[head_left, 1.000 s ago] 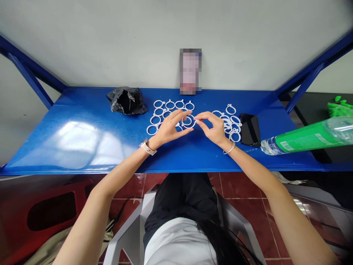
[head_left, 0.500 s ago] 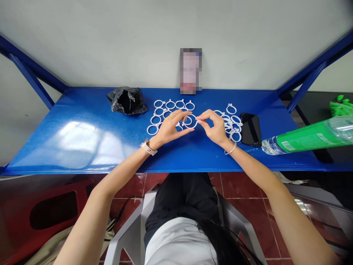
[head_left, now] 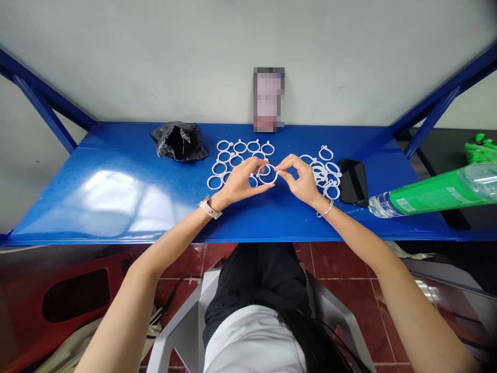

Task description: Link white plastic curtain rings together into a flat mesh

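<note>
Between both hands, a white curtain ring [head_left: 267, 184] with a small eyelet is held above the blue table. My left hand [head_left: 239, 181] curls around its left side, fingers at the top edge and thumb at the bottom. With thumb and fingertips pinched, my right hand [head_left: 302, 177] grips the ring at its eyelet side. Several similar rings [head_left: 240, 152] lie in rows beyond and left of my left hand, which partly hides them. A looser, overlapping group of rings [head_left: 332, 192] rests just right of my right hand.
On the blue table [head_left: 248, 223], a crumpled black plastic bag [head_left: 165, 147] sits back left. A blurred-out upright object [head_left: 268, 101] leans at the wall. A black phone [head_left: 353, 181] and a green-labelled bottle [head_left: 430, 194] lie on the right. Blue braces [head_left: 430, 122] flank the table.
The held ring has tilted slightly and sits a little lower. Both hands have shifted only a few pixels and keep their hold.
</note>
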The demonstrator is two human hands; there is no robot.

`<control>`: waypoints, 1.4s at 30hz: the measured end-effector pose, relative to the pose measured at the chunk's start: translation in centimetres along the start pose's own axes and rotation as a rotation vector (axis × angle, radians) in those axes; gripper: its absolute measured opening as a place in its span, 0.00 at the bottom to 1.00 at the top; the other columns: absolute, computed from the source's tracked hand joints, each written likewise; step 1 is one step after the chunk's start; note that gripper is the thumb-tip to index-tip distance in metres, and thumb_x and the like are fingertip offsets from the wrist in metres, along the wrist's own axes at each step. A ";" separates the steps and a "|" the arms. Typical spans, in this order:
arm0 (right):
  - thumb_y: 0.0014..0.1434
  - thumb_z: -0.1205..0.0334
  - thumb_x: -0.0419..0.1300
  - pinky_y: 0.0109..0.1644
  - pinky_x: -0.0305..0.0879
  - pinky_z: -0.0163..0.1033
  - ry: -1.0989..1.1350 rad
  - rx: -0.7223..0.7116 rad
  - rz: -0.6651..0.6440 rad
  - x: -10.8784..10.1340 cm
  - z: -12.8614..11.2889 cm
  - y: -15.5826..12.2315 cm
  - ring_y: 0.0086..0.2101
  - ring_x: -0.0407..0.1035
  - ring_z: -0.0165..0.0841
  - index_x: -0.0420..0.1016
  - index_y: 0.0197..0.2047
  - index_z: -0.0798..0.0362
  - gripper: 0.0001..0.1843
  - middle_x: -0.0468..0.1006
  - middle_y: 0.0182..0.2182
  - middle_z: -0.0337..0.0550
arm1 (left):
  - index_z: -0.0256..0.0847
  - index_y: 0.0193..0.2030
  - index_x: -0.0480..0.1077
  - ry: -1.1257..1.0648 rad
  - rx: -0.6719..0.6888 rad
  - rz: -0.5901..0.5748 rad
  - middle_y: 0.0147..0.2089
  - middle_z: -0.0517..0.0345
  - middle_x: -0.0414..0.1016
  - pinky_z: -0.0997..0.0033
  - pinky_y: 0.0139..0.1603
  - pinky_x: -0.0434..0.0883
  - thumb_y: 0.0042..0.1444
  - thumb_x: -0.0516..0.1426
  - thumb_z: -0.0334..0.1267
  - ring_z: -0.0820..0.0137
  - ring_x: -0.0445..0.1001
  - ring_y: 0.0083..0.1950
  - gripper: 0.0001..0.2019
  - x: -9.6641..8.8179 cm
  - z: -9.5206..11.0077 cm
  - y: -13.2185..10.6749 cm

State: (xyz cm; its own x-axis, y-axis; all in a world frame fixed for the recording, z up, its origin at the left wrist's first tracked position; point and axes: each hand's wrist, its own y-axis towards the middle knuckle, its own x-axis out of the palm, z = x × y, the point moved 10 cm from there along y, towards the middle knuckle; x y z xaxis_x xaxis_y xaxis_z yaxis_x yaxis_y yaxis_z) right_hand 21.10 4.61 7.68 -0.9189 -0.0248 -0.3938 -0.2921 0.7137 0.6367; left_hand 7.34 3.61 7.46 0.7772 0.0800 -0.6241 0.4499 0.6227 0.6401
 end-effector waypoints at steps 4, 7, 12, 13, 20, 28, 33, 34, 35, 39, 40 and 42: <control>0.67 0.52 0.60 0.38 0.69 0.43 0.015 0.006 -0.012 0.1 0.1 0.0 0.33 0.71 0.34 0.74 0.35 0.49 0.12 0.76 0.32 0.41 | 0.40 0.50 0.68 -0.016 -0.001 -0.004 0.37 0.58 0.75 0.71 0.36 0.71 0.60 0.64 0.51 0.72 0.72 0.34 0.20 0.0 0.0 -0.1; 0.67 0.52 0.60 0.38 0.69 0.43 0.020 0.007 -0.018 0.1 0.1 0.1 0.33 0.71 0.34 0.73 0.35 0.49 0.12 0.76 0.32 0.40 | 0.40 0.49 0.68 -0.016 -0.006 -0.008 0.37 0.58 0.74 0.71 0.36 0.71 0.59 0.64 0.50 0.72 0.71 0.34 0.20 0.0 0.0 -0.1; 0.67 0.52 0.61 0.39 0.69 0.42 0.033 0.008 -0.027 0.2 0.2 0.1 0.33 0.71 0.34 0.73 0.35 0.49 0.11 0.76 0.32 0.40 | 0.40 0.49 0.68 -0.018 -0.013 -0.018 0.36 0.59 0.74 0.72 0.37 0.71 0.59 0.64 0.50 0.72 0.71 0.34 0.19 0.1 -0.1 -0.1; 0.67 0.53 0.61 0.39 0.69 0.42 0.041 0.005 -0.029 0.2 0.2 0.1 0.34 0.71 0.34 0.73 0.35 0.49 0.11 0.76 0.32 0.40 | 0.40 0.49 0.68 -0.019 -0.012 -0.020 0.36 0.59 0.74 0.72 0.37 0.70 0.60 0.64 0.50 0.72 0.71 0.34 0.19 0.2 -0.1 -0.1; 0.66 0.52 0.61 0.40 0.71 0.43 0.037 0.023 -0.033 0.3 0.5 0.1 0.34 0.72 0.35 0.74 0.35 0.49 0.11 0.77 0.33 0.41 | 0.39 0.49 0.68 -0.015 -0.034 -0.034 0.37 0.58 0.75 0.71 0.37 0.71 0.59 0.64 0.52 0.72 0.71 0.34 0.20 0.4 -0.4 -0.1; 0.66 0.56 0.62 0.43 0.74 0.42 0.045 0.022 0.017 -0.1 0.2 0.2 0.37 0.75 0.34 0.78 0.41 0.49 0.06 0.81 0.38 0.42 | 0.39 0.58 0.67 0.010 -0.006 -0.007 0.39 0.56 0.76 0.70 0.40 0.72 0.63 0.61 0.48 0.70 0.74 0.37 0.22 -0.3 -0.2 0.2; 0.66 0.54 0.62 0.46 0.76 0.44 -0.041 0.028 0.037 -0.4 0.2 0.1 0.39 0.76 0.35 0.78 0.45 0.48 0.09 0.83 0.41 0.44 | 0.41 0.63 0.65 0.010 0.043 0.019 0.39 0.56 0.76 0.69 0.41 0.72 0.64 0.60 0.45 0.70 0.74 0.38 0.23 -0.8 0.2 0.4; 0.66 0.53 0.62 0.46 0.76 0.45 -0.057 0.025 0.038 -0.4 0.2 0.1 0.39 0.77 0.35 0.78 0.45 0.48 0.09 0.83 0.42 0.44 | 0.41 0.63 0.65 0.009 0.050 0.024 0.39 0.56 0.76 0.69 0.41 0.72 0.64 0.60 0.45 0.70 0.74 0.38 0.23 -0.9 0.2 0.4; 0.66 0.54 0.62 0.46 0.76 0.45 -0.068 0.020 0.040 -0.5 0.1 0.1 0.39 0.77 0.35 0.78 0.46 0.48 0.10 0.83 0.42 0.44 | 0.41 0.63 0.65 0.008 0.056 0.028 0.39 0.56 0.76 0.69 0.41 0.72 0.64 0.61 0.45 0.70 0.74 0.38 0.23 -0.9 0.3 0.5; 0.66 0.55 0.63 0.45 0.77 0.45 -0.087 -0.020 0.049 -0.6 -0.4 0.1 0.38 0.77 0.35 0.79 0.45 0.47 0.08 0.84 0.41 0.43 | 0.42 0.63 0.66 0.002 0.053 0.024 0.40 0.55 0.76 0.68 0.41 0.73 0.64 0.61 0.47 0.69 0.74 0.39 0.24 -0.9 0.1 0.5; 0.66 0.55 0.62 0.45 0.77 0.45 -0.092 -0.022 0.051 -0.6 -0.5 0.1 0.38 0.78 0.35 0.79 0.45 0.47 0.08 0.84 0.41 0.43 | 0.42 0.62 0.66 0.002 0.048 0.019 0.40 0.55 0.76 0.68 0.41 0.73 0.64 0.61 0.47 0.69 0.74 0.39 0.24 -0.9 0.1 0.5; 0.66 0.54 0.62 0.44 0.77 0.45 -0.101 -0.015 0.049 -0.6 -0.5 0.1 0.37 0.78 0.36 0.80 0.43 0.47 0.08 0.84 0.40 0.43 | 0.41 0.61 0.67 0.001 0.037 0.007 0.40 0.54 0.77 0.68 0.41 0.73 0.63 0.61 0.49 0.68 0.75 0.39 0.23 -0.7 -0.1 0.4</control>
State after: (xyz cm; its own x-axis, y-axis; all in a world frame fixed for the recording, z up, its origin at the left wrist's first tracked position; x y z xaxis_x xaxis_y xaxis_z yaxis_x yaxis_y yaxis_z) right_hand 21.48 4.38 8.33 -0.9009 0.0813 -0.4263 -0.2521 0.7015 0.6666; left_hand 6.92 3.94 8.12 0.7802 0.0853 -0.6197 0.4602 0.5927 0.6610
